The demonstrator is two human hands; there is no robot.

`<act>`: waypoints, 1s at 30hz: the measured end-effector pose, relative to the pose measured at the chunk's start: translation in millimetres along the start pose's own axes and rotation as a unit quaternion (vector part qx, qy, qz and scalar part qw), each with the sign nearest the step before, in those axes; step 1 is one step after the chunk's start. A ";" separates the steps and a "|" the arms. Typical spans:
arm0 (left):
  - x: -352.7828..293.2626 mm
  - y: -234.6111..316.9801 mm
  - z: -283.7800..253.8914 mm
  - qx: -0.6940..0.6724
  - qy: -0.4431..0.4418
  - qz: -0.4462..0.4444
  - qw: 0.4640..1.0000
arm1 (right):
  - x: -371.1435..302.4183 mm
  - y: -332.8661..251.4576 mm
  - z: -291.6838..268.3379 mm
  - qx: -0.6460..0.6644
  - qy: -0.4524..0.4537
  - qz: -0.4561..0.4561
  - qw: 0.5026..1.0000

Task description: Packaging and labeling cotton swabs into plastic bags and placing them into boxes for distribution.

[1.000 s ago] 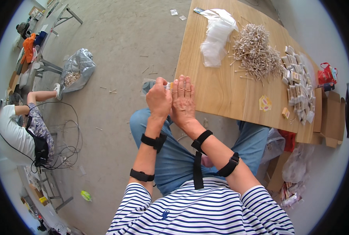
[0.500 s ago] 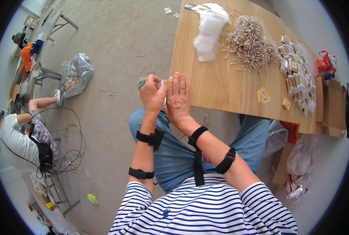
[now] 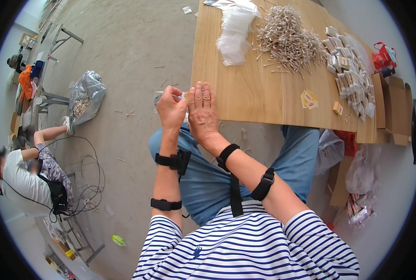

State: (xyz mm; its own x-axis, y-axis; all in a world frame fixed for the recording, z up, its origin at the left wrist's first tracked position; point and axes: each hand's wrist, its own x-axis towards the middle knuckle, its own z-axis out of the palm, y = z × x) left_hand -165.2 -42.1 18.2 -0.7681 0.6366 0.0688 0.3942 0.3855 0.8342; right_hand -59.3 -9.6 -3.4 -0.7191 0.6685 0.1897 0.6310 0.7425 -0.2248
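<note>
Head-worn fisheye view down onto hands (image 3: 202, 113)

Shows grey floor (image 3: 133, 51) left of the wooden table (image 3: 250, 105); includes a plain pale wall (image 3: 357, 21) beyond the table's right side; has a long metal-legged bench (image 3: 49, 44) far to its left; looks brightly lit.

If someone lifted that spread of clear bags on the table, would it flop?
The clear bags would probably flop, since they look thin and translucent. They're likely light, lying so flat. A sideways push might fan them further, as they overlap loosely.
</note>
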 end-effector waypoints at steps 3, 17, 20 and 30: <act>2.6 -8.6 -5.9 -0.084 -0.012 -0.035 0.996 | -0.9 2.9 -3.5 0.006 0.000 -0.012 1.000; 4.1 -11.9 -5.6 -0.102 -0.033 -0.055 0.993 | 0.7 2.0 -3.5 -0.039 -0.016 -0.003 0.999; 5.1 -10.0 -1.1 -0.087 -0.027 -0.045 0.995 | 2.2 -1.0 -2.8 -0.043 -0.019 0.010 0.999; -18.4 -1.4 -12.0 -0.202 -0.001 -0.091 0.975 | -4.4 1.7 -2.6 0.014 -0.012 -0.035 0.999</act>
State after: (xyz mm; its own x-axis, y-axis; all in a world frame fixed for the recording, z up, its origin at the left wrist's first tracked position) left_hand -157.7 -62.4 22.4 -0.8061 0.5830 -0.1012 0.0202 0.1981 0.9800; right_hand -54.3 -11.2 -2.1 -0.7681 0.6138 0.1823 0.5710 0.7855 -0.2387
